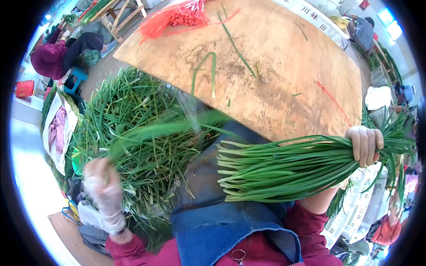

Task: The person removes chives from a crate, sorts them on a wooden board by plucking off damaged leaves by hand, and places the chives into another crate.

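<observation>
My right hand [365, 144], in a thin pale glove, is wrapped round the leafy end of a thick bunch of garlic chives [284, 169]. The pale cut ends point left over my lap, roughly lined up. At the left, my gloved left hand [104, 188] is blurred by motion, its fingers closed. A smeared streak of green chive leaves [155, 131] runs from it toward the right. Below and behind that streak lies a large heap of loose chive leaves [128, 104].
A wooden board [284, 71] stands ahead, with red ties [182, 17] at its far edge and stray leaves on it. White plastic crates [359, 199] are at the right. One person [51, 57] sits far left; another [364, 33] is far right.
</observation>
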### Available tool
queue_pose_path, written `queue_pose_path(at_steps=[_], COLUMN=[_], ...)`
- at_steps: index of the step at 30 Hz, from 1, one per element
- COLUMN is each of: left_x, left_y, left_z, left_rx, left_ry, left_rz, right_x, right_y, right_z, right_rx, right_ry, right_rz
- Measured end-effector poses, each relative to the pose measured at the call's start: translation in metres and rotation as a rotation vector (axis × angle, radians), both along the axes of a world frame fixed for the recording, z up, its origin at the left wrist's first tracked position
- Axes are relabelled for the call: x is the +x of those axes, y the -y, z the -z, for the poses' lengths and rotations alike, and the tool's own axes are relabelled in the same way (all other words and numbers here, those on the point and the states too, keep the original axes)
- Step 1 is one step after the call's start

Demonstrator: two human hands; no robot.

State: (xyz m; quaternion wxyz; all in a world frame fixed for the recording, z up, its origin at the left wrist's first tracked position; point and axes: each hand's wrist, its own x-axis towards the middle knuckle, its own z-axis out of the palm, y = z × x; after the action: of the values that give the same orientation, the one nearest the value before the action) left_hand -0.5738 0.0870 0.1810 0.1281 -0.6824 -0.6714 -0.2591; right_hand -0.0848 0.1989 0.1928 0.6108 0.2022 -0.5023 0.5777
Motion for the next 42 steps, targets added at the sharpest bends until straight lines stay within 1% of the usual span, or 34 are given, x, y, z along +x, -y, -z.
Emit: queue_pose_path(at_steps=[1,2,3,4,5,7,8,9,12,13,14,15,17,18,21,22,23,25,26,27,28,29,31,33,35,37,39,40,41,42], left_x=[-0.023,-0.052,-0.073,-0.099,-0.106,-0.034,-0.04,-0.02,0.081,0.113,0.146,0.175,0.237,0.252,0.253,0.225,0.193,0.099,0.075,0.038,0.012,-0.015,-0.035,-0.011,0.021,0.053,0.078,0.085,0.094,0.099], left_y=[0.016,0.035,0.052,0.072,0.076,0.042,0.036,0.012,-0.075,-0.1,-0.123,-0.147,-0.185,-0.205,-0.256,-0.269,-0.263,-0.252,-0.218,-0.199,-0.17,-0.141,-0.096,-0.066,-0.055,-0.057,-0.07,-0.079,-0.084,-0.092], left_z=[-0.004,-0.003,-0.001,0.007,0.01,-0.015,0.014,0.023,0.018,0.02,0.023,0.036,0.041,0.046,0.071,0.073,0.056,0.078,0.049,0.056,0.048,0.052,0.06,0.047,0.039,0.03,0.02,0.023,0.029,0.032], left_rx=[0.046,-0.016,-0.138,-0.353,-0.638,-0.665,-0.405,-0.196,0.015,0.007,0.053,0.034,0.107,0.155,-0.152,-0.269,-0.303,-0.074,-0.25,-0.128,-0.343,-0.348,-0.364,-0.462,-0.61,-0.82,-0.974,-1.059,-1.047,-0.997], left_ry=[-0.083,-0.225,-0.383,-0.422,-0.413,-0.204,-0.221,-0.216,-0.083,-0.063,-0.089,-0.066,-0.173,-0.218,-0.195,-0.145,-0.008,-0.178,-0.331,-0.28,-0.254,-0.356,-0.299,0.227,0.759,1.299,1.483,1.489,1.595,1.592], left_rz=[-0.139,-0.356,-0.534,-0.673,-0.806,-0.683,-0.396,-0.128,0.301,0.416,0.529,0.668,0.779,0.848,0.597,0.532,0.375,0.237,0.029,-0.081,-0.221,-0.241,-0.255,-0.093,0.219,0.489,0.685,0.767,0.827,0.807], right_x=[-0.001,-0.002,-0.003,-0.004,-0.005,-0.008,-0.009,-0.01,-0.015,-0.014,-0.013,-0.014,-0.014,-0.014,-0.016,-0.015,-0.016,-0.015,-0.013,-0.017,-0.023,-0.031,-0.051,-0.074,-0.084,-0.132,-0.136,-0.146,-0.145,-0.126], right_y=[0.0,0.0,-0.001,-0.002,-0.003,-0.005,-0.006,-0.006,-0.003,-0.003,-0.002,-0.003,-0.004,-0.004,-0.009,-0.008,-0.007,-0.013,-0.018,-0.021,-0.02,-0.019,-0.026,-0.031,-0.057,-0.068,-0.108,-0.114,-0.142,-0.185], right_z=[-0.001,-0.001,-0.002,-0.002,-0.003,-0.005,-0.007,-0.009,-0.014,-0.015,-0.016,-0.018,-0.019,-0.02,-0.023,-0.023,-0.024,-0.026,-0.025,-0.026,-0.029,-0.033,-0.044,-0.067,-0.087,-0.113,-0.119,-0.117,-0.114,-0.098], right_rx=[-0.018,-0.02,-0.021,-0.021,-0.026,-0.034,-0.029,-0.037,-0.047,-0.042,-0.033,-0.023,-0.002,-0.006,-0.002,-0.003,-0.001,0.006,0.025,0.011,-0.045,-0.103,-0.189,-0.452,-0.55,-0.785,-0.917,-0.91,-1.06,-1.02], right_ry=[-0.009,-0.005,-0.003,0.002,0.008,0.028,0.036,0.036,0.044,0.054,0.065,0.076,0.098,0.095,0.104,0.106,0.115,0.125,0.136,0.127,0.124,0.124,0.127,0.161,0.321,0.409,0.647,0.699,0.762,0.962], right_rz=[0.006,-0.004,-0.012,-0.021,-0.022,-0.022,-0.037,-0.025,-0.007,-0.014,-0.02,-0.029,-0.036,-0.036,-0.048,-0.048,-0.051,-0.054,-0.096,-0.096,-0.07,-0.046,0.021,0.151,0.185,0.65,0.697,0.862,0.89,0.991])
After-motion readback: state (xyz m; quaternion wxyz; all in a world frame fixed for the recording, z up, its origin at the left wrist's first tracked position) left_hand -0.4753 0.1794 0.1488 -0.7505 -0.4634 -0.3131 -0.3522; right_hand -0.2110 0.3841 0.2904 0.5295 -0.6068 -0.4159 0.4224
